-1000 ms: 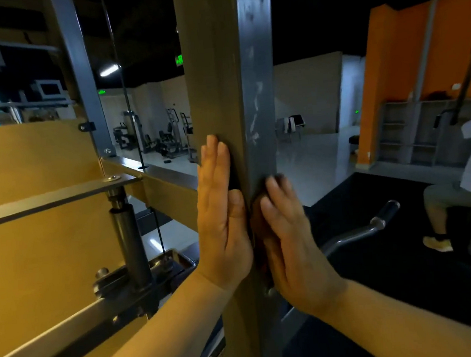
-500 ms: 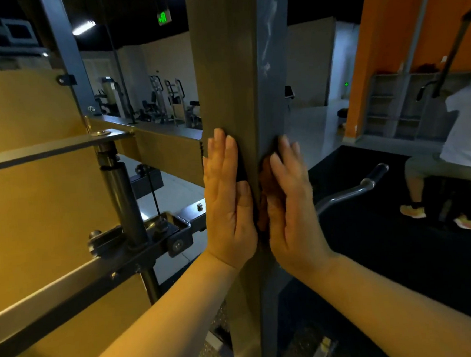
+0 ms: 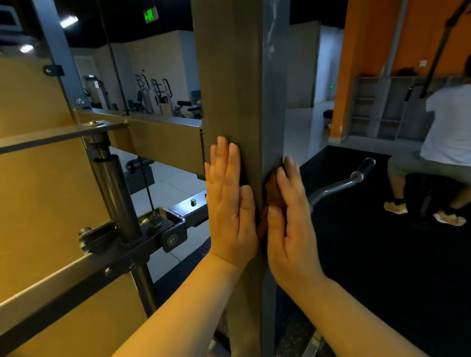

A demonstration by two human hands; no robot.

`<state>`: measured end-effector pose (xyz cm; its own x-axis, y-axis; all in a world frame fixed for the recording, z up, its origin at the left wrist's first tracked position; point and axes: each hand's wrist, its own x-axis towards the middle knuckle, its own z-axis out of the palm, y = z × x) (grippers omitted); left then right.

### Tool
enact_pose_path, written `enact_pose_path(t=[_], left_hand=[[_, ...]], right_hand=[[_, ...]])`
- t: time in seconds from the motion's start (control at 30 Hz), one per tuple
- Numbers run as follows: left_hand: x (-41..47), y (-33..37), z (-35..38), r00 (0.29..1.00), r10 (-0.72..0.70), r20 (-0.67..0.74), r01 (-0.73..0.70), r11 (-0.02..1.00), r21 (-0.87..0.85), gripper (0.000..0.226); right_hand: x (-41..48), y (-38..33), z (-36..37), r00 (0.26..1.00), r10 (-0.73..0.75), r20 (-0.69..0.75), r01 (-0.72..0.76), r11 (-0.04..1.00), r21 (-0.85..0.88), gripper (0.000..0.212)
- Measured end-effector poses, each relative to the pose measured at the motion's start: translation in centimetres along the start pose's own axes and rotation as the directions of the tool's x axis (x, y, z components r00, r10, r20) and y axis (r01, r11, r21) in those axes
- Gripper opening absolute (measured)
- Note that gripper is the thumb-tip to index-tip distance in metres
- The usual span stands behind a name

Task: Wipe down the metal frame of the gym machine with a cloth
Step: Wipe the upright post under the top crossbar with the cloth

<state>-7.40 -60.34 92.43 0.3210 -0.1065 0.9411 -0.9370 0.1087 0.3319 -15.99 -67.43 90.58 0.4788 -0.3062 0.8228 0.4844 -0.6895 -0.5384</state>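
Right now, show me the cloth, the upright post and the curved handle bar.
cloth [image 3: 271,188]: head view, brown fold bunched against the post's right edge.
upright post [image 3: 228,66]: head view, upper part of its bare front face.
curved handle bar [image 3: 336,186]: head view, grey shaft below the dark grip.

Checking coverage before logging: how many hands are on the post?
2. The left hand lies flat against the front of the post; the right hand presses a brown cloth against its right side.
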Motion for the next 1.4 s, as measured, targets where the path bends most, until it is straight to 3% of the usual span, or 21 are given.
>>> enact_pose_path(t=[0.27,0.5,0.63,0.8,1.0,1.23,1.4], left_hand=[[-0.3,-0.2,0.1,1.0,0.0,-0.019,0.0,1.0,0.005,0.052],[-0.4,-0.3,0.2,1.0,0.003,-0.023,-0.003,1.0,0.002,0.052],[-0.5,-0.4,0.2,1.0,0.004,-0.019,-0.004,1.0,-0.008,0.052],[-0.6,-0.2,0.2,1.0,0.012,-0.025,-0.012,1.0,-0.01,0.052],[-0.4,-0.2,0.3,0.999,0.013,-0.03,-0.014,1.0,-0.014,0.052],[-0.4,-0.1,0.2,0.999,-0.003,-0.032,0.002,1.0,-0.03,0.053],[-0.5,-0.2,0.2,1.0,-0.001,-0.027,0.001,1.0,-0.012,0.052]], right_hand=[[0.7,-1.7,0.2,0.993,0.115,-0.033,-0.114,0.993,0.034,0.053],[-0.8,0.8,-1.4,0.998,-0.021,0.057,0.015,0.994,0.105,0.049],[-0.6,0.6,-1.5,0.997,0.005,0.073,-0.016,0.989,0.146,0.046],[1.6,-0.9,-0.9,1.0,0.023,-0.006,-0.021,0.988,0.154,0.047],[-2.0,1.0,0.3,1.0,-0.006,0.0,0.006,0.996,0.086,0.049],[2.1,-1.5,0.1,0.994,-0.028,-0.11,0.034,0.998,0.05,0.048],[-1.3,0.5,-0.4,0.995,-0.097,-0.009,0.096,0.995,-0.021,0.05]])
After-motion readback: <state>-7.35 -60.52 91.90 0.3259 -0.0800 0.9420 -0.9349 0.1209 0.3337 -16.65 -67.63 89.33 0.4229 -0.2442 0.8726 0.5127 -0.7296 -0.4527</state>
